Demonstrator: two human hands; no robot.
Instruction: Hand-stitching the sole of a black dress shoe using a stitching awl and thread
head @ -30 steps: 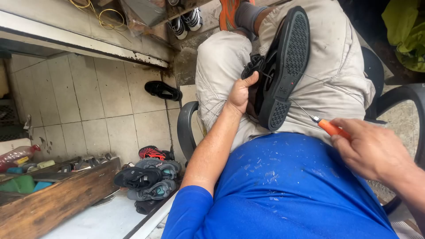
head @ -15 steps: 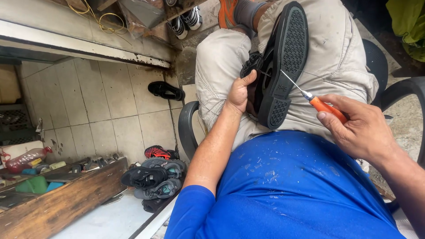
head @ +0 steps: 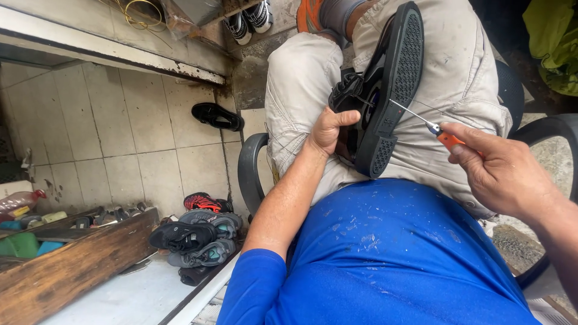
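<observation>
Black shoe (head: 385, 90) sole-up on lap; left hand (head: 328, 129) fingers grasping it; right hand (head: 506, 174) clenched round orange-handled awl (head: 421, 120).

A shoe (head: 391, 90) lies sole-up on the person's lap, with the left hand (head: 330, 129) touching its left side and the right hand (head: 506, 174) to its right, holding an awl (head: 421, 120) whose tip reaches the sole's edge. Left of the lap, low and near, a heap of shoes (head: 198, 235) sits on the floor just right of a wooden tray (head: 72, 265). Farther off, a single shoe (head: 217, 116) lies on the tiled floor (head: 108, 132), and a pair of sneakers (head: 250, 21) stands at the far edge beyond the knee.
</observation>
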